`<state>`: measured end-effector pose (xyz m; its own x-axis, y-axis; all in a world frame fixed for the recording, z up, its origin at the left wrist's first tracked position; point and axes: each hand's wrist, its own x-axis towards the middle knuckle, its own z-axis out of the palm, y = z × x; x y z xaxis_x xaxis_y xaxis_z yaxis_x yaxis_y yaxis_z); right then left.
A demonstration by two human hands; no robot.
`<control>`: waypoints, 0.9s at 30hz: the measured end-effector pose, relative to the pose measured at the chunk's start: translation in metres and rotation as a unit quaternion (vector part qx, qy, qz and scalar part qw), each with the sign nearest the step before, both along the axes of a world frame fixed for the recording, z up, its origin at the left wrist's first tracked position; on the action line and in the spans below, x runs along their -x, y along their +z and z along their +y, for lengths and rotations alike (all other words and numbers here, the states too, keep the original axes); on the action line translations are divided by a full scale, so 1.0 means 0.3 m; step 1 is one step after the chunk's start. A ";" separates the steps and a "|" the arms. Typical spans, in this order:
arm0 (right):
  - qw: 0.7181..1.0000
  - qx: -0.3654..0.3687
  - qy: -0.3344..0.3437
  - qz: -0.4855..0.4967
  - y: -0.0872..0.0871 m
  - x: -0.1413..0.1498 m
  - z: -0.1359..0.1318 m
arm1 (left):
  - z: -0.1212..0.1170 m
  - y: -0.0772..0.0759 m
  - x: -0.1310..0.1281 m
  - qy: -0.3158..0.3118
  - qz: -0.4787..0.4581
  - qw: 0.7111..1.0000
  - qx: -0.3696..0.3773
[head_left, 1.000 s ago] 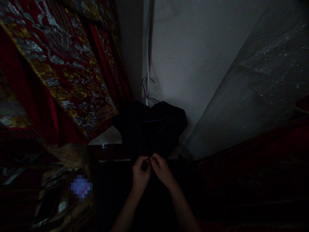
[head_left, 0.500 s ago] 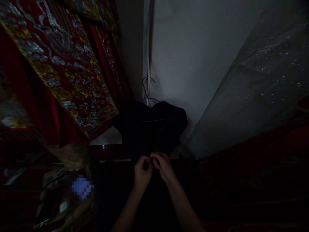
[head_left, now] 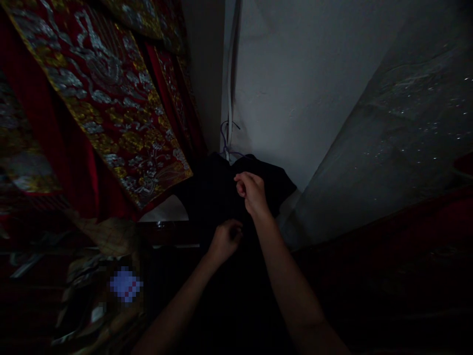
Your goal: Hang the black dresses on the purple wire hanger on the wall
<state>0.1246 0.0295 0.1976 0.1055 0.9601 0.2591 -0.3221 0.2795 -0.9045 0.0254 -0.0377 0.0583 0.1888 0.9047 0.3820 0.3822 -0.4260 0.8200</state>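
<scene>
A black garment point(head_left: 210, 197) hangs on a thin purple hanger point(head_left: 224, 140) against the wall corner. Low on its front is my left hand point(head_left: 223, 242), thumb and fingers curled toward each other at the dark cloth. My right hand point(head_left: 252, 190) is higher, in front of the garment's upper part near the neckline, its fingers bent into a pinch. Whatever sits between the right fingertips is too small or dark to make out. Dim light hides the cloth's folds and any fastenings.
Red cloth embroidered in gold and silver point(head_left: 121, 108) hangs at left. Below it lie jumbled items, with a blurred-out blue patch point(head_left: 125, 285). A pale wall point(head_left: 288, 74) rises behind the garment, and clear plastic sheeting point(head_left: 399, 128) covers the right side.
My hands, together before, have come apart. The right has risen toward the garment's neckline; the left has shifted slightly up and stays low on the cloth. The view has tilted slightly.
</scene>
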 end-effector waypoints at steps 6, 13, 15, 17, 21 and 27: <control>0.992 -0.050 -0.014 -0.114 -0.016 -0.071 -0.033 | 0.153 0.408 0.098 0.040 0.002 0.966 -0.256; 0.961 -0.087 -0.140 -0.223 -0.116 -0.022 0.041 | 0.225 0.484 0.090 0.056 0.103 0.950 -0.289; 0.958 -0.040 -0.142 -0.247 -0.189 -0.014 0.057 | 0.242 0.493 0.114 0.105 0.060 0.948 -0.293; 0.959 0.001 -0.122 -0.254 -0.262 -0.018 0.053 | 0.286 0.506 0.172 0.179 -0.007 0.943 -0.281; 0.970 0.009 -0.074 -0.234 -0.362 -0.033 -0.008 | 0.421 0.495 0.352 0.301 -0.206 0.920 -0.141; 0.972 -0.016 0.001 -0.233 -0.378 -0.017 -0.087 | 0.426 0.306 0.493 0.250 -0.459 0.848 0.083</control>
<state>0.1296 0.0036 0.0842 -0.0326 0.9509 0.3078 0.1191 0.3094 -0.9434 -0.1225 0.0902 0.1502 -0.5427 0.8397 0.0204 -0.3514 -0.2490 0.9025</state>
